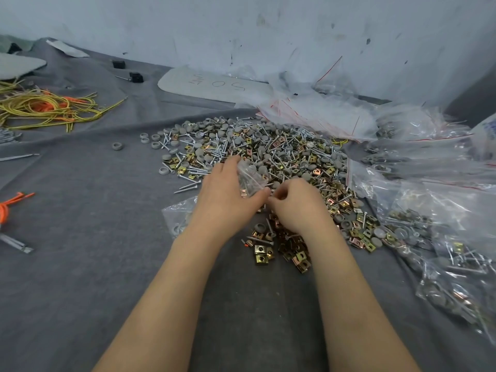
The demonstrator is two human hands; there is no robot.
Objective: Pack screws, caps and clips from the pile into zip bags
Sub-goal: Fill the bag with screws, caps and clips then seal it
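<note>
From here I see a dark grey cloth [80, 264] spread over the work surface. Far left lies a tangle of yellow-green wires [53, 111] with orange cords [51, 106] mixed in, and another orange cord [10, 205] sits nearer. Two small black blocks [118, 64] rest near a pale grey oval board [214, 87] bearing handwriting, below a scuffed white wall [241, 28].

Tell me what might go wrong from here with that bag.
1. The left hand holds the bag over the pile; if it tips, parts could fall back in unnoticed.
2. Pointed screws may pierce its thin plastic.
3. The right hand works among screws and clips, so a prick is possible.
</note>
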